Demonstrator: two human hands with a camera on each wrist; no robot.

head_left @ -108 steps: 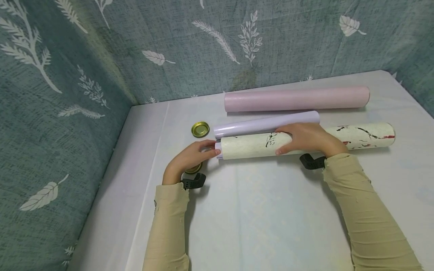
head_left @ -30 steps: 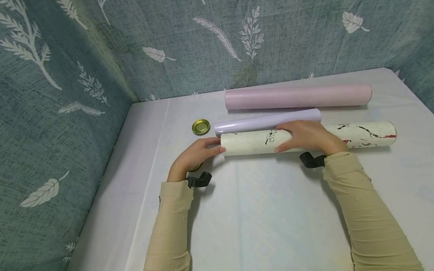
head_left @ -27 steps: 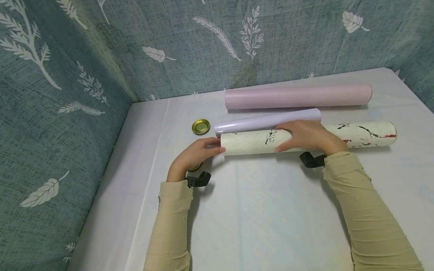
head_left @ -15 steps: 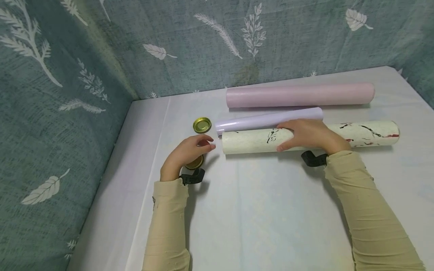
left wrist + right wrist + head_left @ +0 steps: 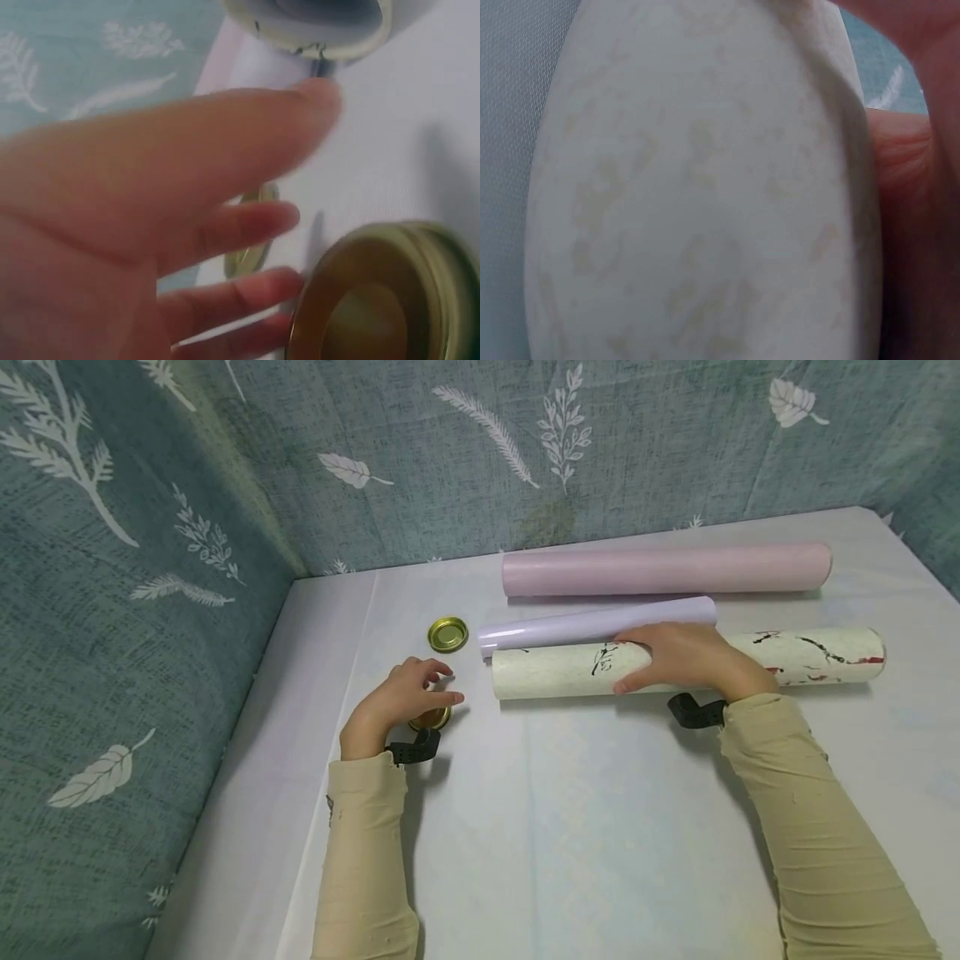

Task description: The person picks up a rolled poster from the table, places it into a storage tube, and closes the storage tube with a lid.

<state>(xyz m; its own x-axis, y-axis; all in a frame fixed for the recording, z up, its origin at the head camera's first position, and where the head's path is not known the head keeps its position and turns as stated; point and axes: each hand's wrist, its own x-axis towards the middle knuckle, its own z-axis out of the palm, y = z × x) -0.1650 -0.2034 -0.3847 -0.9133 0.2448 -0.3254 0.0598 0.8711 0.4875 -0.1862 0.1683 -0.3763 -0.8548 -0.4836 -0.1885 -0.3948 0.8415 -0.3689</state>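
Note:
My right hand (image 5: 678,656) grips a cream cardboard tube (image 5: 555,672) with dark and red brush marks, thumb on the near side. The tube lies on the table; its left end is open, seen hollow in the left wrist view. My left hand (image 5: 401,697) hovers over a gold round metal lid (image 5: 431,719), thumb and fingers spread apart with nothing between them. In the left wrist view the fingertips (image 5: 281,281) are close by that lid (image 5: 367,322); whether they touch it I cannot tell. A second gold lid (image 5: 447,634) lies farther back.
A lavender glossy roll (image 5: 585,625) lies right behind the cream tube. Behind that is a thicker pink tube (image 5: 660,570). A white cloth covers the table (image 5: 600,843), with green leaf-patterned fabric (image 5: 420,468) around its back and left sides.
Lavender paper that stuck out of the cream tube's left end has gone inside, pushed by my left hand. That hand has since moved left to the near lid. The right hand kept its hold.

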